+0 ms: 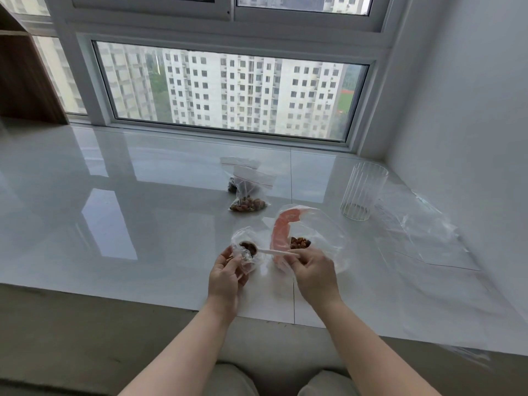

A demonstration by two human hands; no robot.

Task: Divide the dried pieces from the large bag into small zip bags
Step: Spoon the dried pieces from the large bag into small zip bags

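— Left hand (pixel 227 274)?
— Curled round a small clear plastic zip bag (pixel 245 254), held open just above the glossy white tiled surface (pixel 143 224).
— Right hand (pixel 313 271)?
— Pinching the handle of a white plastic spoon (pixel 268 252), bowl heaped with dark brown dried pieces (pixel 249 248), poised at the mouth of the small bag.
— Large bag?
— Large clear plastic bag with a pink strip (pixel 314 238), lying open just beside the right hand, a little heap of pieces left inside.
— Anything else?
— Two filled small zip bags with red lines (pixel 248 192) farther back, overlapping. Ribbed clear glass tumbler (pixel 361 192) upright to the right, near the wall. Flat clear plastic sheets (pixel 423 235) beside the tumbler.
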